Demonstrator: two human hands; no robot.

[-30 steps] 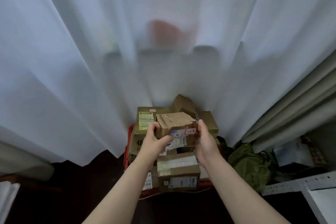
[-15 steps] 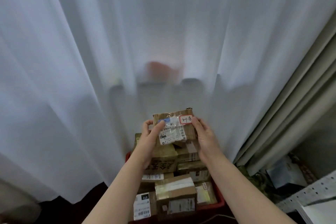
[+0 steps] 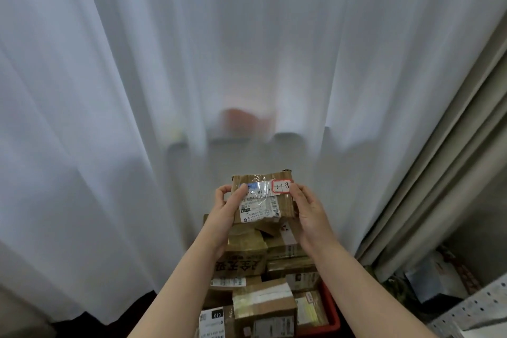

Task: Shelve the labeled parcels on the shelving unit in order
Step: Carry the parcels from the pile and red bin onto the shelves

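Note:
I hold a small brown cardboard parcel [image 3: 262, 199] up in front of me with both hands. Its face carries a white shipping label and a red-bordered sticker [image 3: 282, 186] handwritten "3-1-8". My left hand [image 3: 227, 208] grips its left edge, thumb across the label. My right hand [image 3: 308, 214] grips its right edge just below the sticker. Under the parcel, several more taped cardboard parcels [image 3: 263, 302] are piled in a red crate [image 3: 330, 313] on the floor. No shelving unit shelf surface shows apart from a perforated post.
A white sheer curtain [image 3: 164, 90] hangs straight ahead and a beige drape [image 3: 450, 162] falls at the right. A perforated white metal post [image 3: 472, 310] crosses the lower right corner. Green fabric and clutter [image 3: 428, 280] lie on the dark floor at the right.
Both hands lifted the parcel off the pile and tilted its labelled face toward me. My view rose, so the crate slid toward the bottom of the frame.

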